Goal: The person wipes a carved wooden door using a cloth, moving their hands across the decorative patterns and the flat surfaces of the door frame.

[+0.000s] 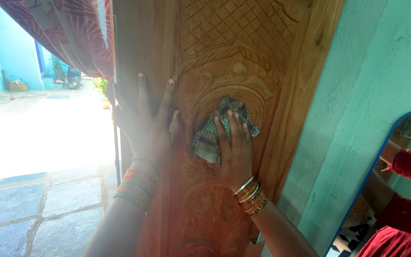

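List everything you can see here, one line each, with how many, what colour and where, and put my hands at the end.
Carved door: one, brown wood, centre.
Cloth: one, grey-green patterned, pressed on the door carving.
Curtain: one, red patterned, top left.
Wall: one, turquoise, right.
Mirror: one, blue-edged, lower right, reflecting a red sleeve.
Stone floor: grey slabs, lower left.
Bangles: two stacks, multicoloured on left wrist, gold on right.
Left hand: flat on the door, fingers spread.
Right hand: pressing the cloth on the door.
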